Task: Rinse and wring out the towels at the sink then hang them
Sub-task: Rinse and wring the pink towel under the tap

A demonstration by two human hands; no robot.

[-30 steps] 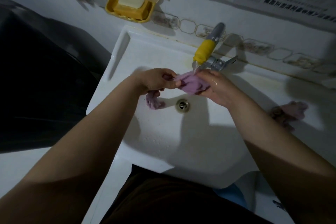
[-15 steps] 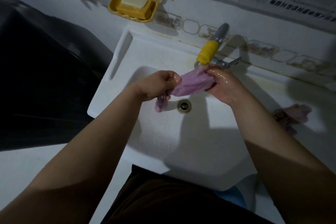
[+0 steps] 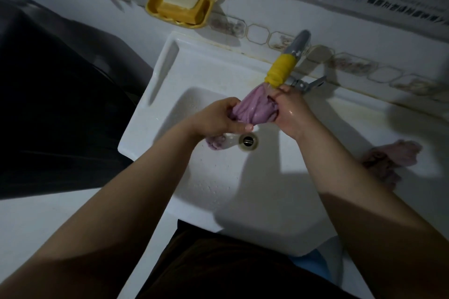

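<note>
Purple towel (image 3: 252,110), wet and bunched, is stretched between both hands just under the yellow tap (image 3: 281,73). Her left hand (image 3: 220,118) has its fingers curled tight round one end, a tail of cloth hanging below it beside the drain (image 3: 247,141). Her right hand (image 3: 291,111) grips the other end. Well off to the right of that hand, a pink towel (image 3: 393,158) lies on the counter (image 3: 364,126).
</note>
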